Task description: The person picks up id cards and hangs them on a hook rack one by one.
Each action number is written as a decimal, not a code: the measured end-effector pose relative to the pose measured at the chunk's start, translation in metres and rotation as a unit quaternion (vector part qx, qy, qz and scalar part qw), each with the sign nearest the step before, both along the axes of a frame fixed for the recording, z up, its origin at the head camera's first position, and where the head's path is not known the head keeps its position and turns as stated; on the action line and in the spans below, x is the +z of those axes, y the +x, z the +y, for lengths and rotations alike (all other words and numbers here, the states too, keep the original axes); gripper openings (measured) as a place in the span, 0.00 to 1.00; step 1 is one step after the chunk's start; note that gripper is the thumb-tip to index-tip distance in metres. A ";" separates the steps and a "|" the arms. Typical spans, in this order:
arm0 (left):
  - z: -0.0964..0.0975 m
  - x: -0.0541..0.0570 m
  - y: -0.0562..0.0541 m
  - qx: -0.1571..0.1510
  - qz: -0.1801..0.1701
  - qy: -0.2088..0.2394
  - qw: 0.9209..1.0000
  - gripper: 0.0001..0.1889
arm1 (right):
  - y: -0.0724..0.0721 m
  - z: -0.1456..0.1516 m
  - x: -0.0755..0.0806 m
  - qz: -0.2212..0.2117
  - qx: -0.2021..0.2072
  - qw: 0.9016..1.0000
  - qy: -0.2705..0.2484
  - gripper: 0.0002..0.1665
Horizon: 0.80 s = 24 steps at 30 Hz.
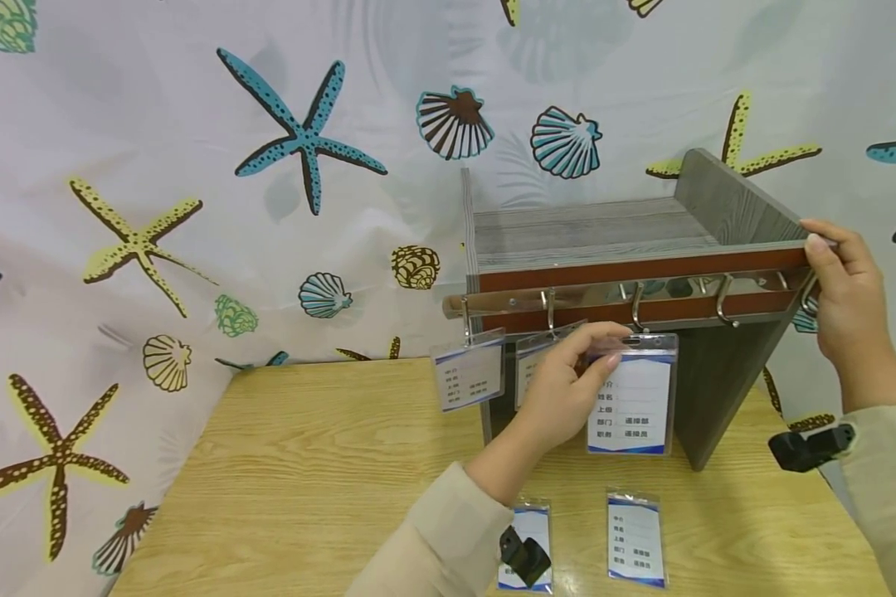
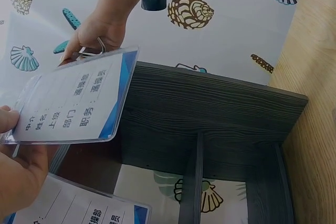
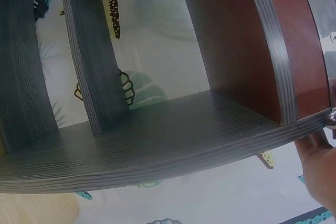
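Note:
My left hand (image 1: 563, 390) pinches the top left corner of a clear badge holder (image 1: 630, 402) with a white and blue card inside. Its slotted top edge sits just under the third hook (image 1: 638, 307) of a metal hook rail (image 1: 590, 294). In the left wrist view the held badge (image 2: 79, 98) is seen close up, thumb on its edge. My right hand (image 1: 851, 298) grips the upper right front corner of the grey wooden rack (image 1: 747, 365), thumb on top. Two similar badges hang from the leftmost hooks, one badge (image 1: 469, 373) at the end and another (image 1: 523, 369) partly behind my left hand.
Two more badges lie on the wooden table (image 1: 306, 464) in front: one badge (image 1: 636, 539) at the right, another (image 1: 533, 526) partly covered by my left wrist camera (image 1: 524, 557). Behind the rack hangs a white cloth (image 1: 388, 215) with shells and starfish.

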<state>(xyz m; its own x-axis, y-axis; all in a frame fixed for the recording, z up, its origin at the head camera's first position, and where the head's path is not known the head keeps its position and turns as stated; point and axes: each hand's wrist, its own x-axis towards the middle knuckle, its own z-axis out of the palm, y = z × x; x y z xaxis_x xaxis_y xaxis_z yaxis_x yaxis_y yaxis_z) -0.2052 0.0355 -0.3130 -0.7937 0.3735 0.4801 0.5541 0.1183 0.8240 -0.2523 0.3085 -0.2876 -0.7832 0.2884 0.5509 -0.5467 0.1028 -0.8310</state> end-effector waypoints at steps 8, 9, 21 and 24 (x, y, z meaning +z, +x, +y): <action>0.008 0.004 -0.005 0.021 -0.026 -0.006 0.999 0.13 | -0.001 -0.001 0.001 0.003 0.001 1.000 -0.001 0.18; 0.009 0.005 -0.006 0.023 -0.025 -0.009 0.999 0.13 | -0.001 -0.001 0.001 0.004 0.004 1.000 -0.006 0.18; 0.021 0.007 -0.008 0.037 -0.060 0.005 0.997 0.12 | -0.001 0.000 0.000 -0.018 -0.032 0.998 0.048 0.19; 0.022 0.007 -0.009 0.040 -0.066 0.007 0.997 0.12 | -0.001 0.000 0.000 -0.022 -0.041 0.997 0.062 0.19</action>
